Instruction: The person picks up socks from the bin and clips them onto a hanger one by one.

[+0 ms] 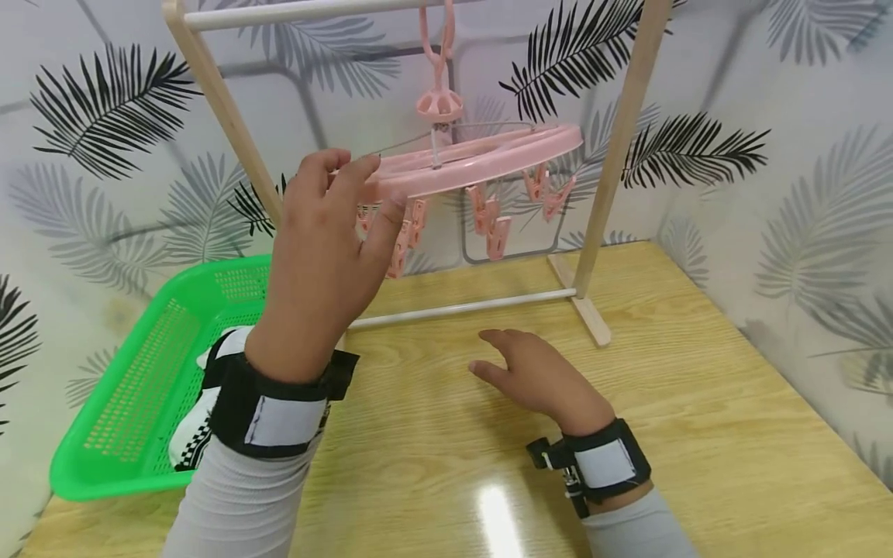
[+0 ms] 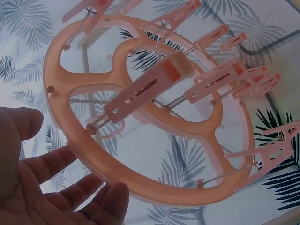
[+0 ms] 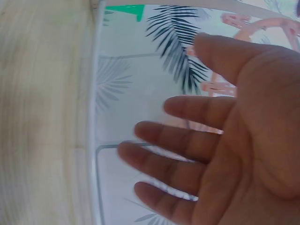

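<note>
Left hand (image 1: 317, 248) is up with loose fingers just touching the rim of the pink clip hanger (image 1: 481, 159) on the wooden rack (image 1: 614, 163), right hand (image 1: 537, 376) hovering open and empty over the tabletop (image 1: 698, 434), so I'd guess steadying comes first, then pinching a clip open.

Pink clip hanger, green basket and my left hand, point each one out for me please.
Pink clip hanger (image 1: 488, 159): head view, on the front rim of its round frame.
Green basket (image 1: 149, 353): head view, on its perforated left wall.
Left hand (image 1: 317, 248): head view, on the back of the hand.
</note>
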`<action>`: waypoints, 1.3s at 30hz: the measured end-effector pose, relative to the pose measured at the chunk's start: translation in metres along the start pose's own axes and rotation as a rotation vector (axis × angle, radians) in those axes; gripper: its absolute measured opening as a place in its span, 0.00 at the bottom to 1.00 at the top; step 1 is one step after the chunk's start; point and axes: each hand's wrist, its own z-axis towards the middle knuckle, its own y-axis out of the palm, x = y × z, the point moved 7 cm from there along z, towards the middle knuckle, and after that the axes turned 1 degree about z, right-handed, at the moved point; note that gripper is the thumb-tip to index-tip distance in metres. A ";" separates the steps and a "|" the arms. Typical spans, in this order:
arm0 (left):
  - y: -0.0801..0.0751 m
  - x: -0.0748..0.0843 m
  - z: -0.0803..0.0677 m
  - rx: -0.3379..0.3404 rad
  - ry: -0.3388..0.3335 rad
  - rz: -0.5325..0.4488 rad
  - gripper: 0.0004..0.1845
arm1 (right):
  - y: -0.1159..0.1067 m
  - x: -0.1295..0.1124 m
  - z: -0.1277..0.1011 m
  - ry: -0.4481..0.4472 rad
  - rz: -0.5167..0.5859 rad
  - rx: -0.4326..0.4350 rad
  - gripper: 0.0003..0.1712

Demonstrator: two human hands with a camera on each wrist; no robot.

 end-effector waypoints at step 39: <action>0.005 -0.027 -0.010 0.129 0.154 -0.103 0.13 | -0.075 -0.021 -0.031 -0.207 0.321 0.700 0.11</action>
